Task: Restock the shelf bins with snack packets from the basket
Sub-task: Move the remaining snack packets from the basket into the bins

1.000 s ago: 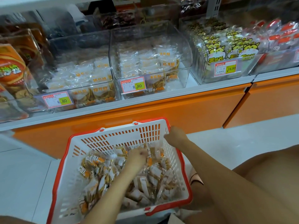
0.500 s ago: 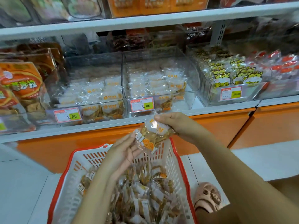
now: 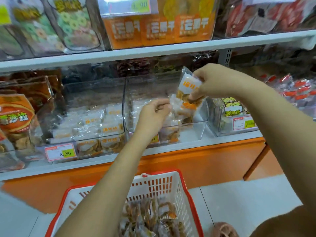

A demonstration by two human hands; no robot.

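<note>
The person reaches with both arms to the lower shelf (image 3: 196,146). The right hand (image 3: 213,82) is held up in front of the middle bin (image 3: 200,120), a clear plastic one. Its fingers and thumb pinch a small bunch of snack packets (image 3: 187,88) from the side. These packets are transparent with a white label and orange letters, and they hang almost upright over the open top of this bin.

The left hand (image 3: 153,113) is lower, just to the left of the bunch, with its fingers curled toward it. It seems to touch the lowest packet (everything is blurred at that place), so I cannot tell if it really grips something. A few packets of the same kind lie at the front bottom of the middle bin.

The left bin (image 3: 95,89) stands right beside it and is much fuller with the same packets. On its front there is a price tag (image 3: 59,152) that reads 8.80. On the other side another clear bin holds packets with a yellow cartoon label (image 3: 230,108).

Below, on the floor before the orange base of the shelf, stands the basket (image 3: 153,185), white with a red rim. More packets (image 3: 153,219) lie inside it in a heap, and the left forearm passes over it. On the shelf above stand orange bags (image 3: 159,29).
</note>
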